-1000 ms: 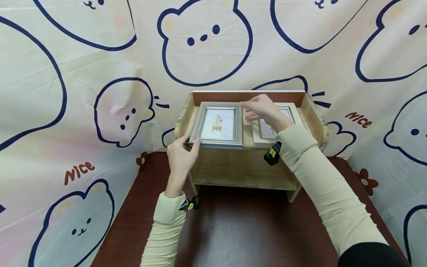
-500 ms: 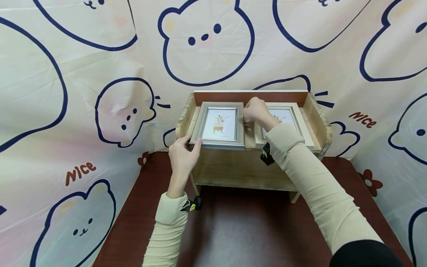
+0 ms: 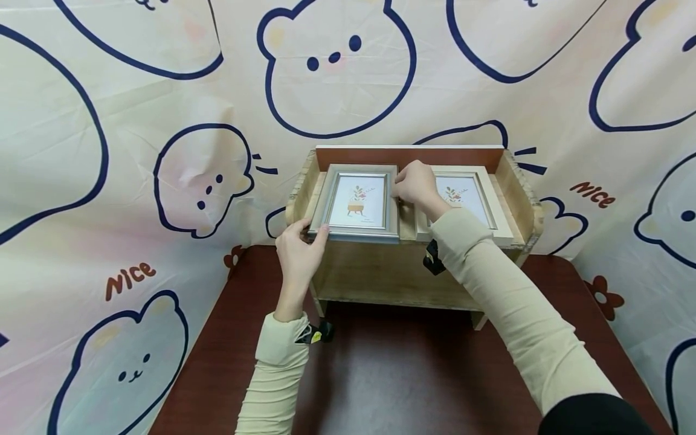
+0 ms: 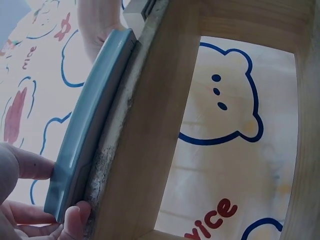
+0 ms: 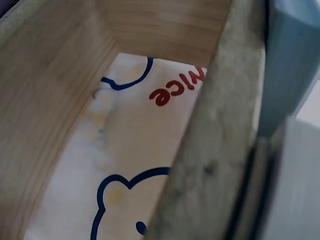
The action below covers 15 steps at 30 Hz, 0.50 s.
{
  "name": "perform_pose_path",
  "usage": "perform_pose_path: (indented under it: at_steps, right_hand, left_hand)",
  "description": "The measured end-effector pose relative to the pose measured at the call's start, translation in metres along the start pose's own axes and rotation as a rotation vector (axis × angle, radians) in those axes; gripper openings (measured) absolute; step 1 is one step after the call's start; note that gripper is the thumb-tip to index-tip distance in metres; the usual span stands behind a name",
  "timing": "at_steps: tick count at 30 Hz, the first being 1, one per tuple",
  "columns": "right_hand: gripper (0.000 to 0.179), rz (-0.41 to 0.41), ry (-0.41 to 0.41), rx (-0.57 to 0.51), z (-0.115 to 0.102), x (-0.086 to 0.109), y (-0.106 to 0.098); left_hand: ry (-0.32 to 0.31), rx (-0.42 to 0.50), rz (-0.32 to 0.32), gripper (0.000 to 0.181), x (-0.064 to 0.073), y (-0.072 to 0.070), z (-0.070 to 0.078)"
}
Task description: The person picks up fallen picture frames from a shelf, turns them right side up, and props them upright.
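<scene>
Left hand (image 3: 299, 260) grips a silver picture frame (image 3: 357, 202) at its near left corner, likely steadying it on the shelf (image 3: 519, 199). Right hand (image 3: 418, 185), fingertips partly hidden, seemingly pinches its right edge.

The left hand (image 3: 299, 254) grips the near left corner of a silver-grey rectangular picture frame (image 3: 359, 202); the right hand (image 3: 417, 185) pinches its right edge. Right of that pinch, partly behind the hand, lies a cream rectangular picture frame (image 3: 472, 190). Below both grips, a pale wooden shelf (image 3: 388, 272) stands on a dark reddish-brown table (image 3: 391, 362); behind hangs cream cartoon-printed fabric (image 3: 217, 103).
</scene>
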State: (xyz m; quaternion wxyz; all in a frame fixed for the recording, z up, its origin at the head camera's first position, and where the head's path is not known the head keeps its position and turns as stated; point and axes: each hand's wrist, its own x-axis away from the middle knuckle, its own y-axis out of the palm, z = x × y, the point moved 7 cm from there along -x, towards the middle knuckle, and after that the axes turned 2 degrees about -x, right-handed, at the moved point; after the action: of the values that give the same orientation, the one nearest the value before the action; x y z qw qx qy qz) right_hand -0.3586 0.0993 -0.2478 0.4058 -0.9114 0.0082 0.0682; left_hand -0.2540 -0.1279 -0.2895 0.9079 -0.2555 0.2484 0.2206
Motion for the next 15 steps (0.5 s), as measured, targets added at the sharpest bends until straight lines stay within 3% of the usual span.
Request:
perform_pose_path:
  at_steps: [5,8,15]
  right_hand:
    - [0.009,0.03,0.058,-0.038,0.006,0.003,0.0]
    - [0.029,0.039,0.098,-0.098,0.008,0.005,-0.001]
    - [0.04,0.079,0.195,-0.343,0.012,0.011,-0.001]
  left_hand:
    - [-0.001,0.06,0.004,0.029,0.0,0.0,0.001]
    - [-0.006,0.096,0.01,0.029,0.001,-0.001,0.0]
    - [-0.009,0.164,0.041,0.03,0.004,-0.002,-0.004]
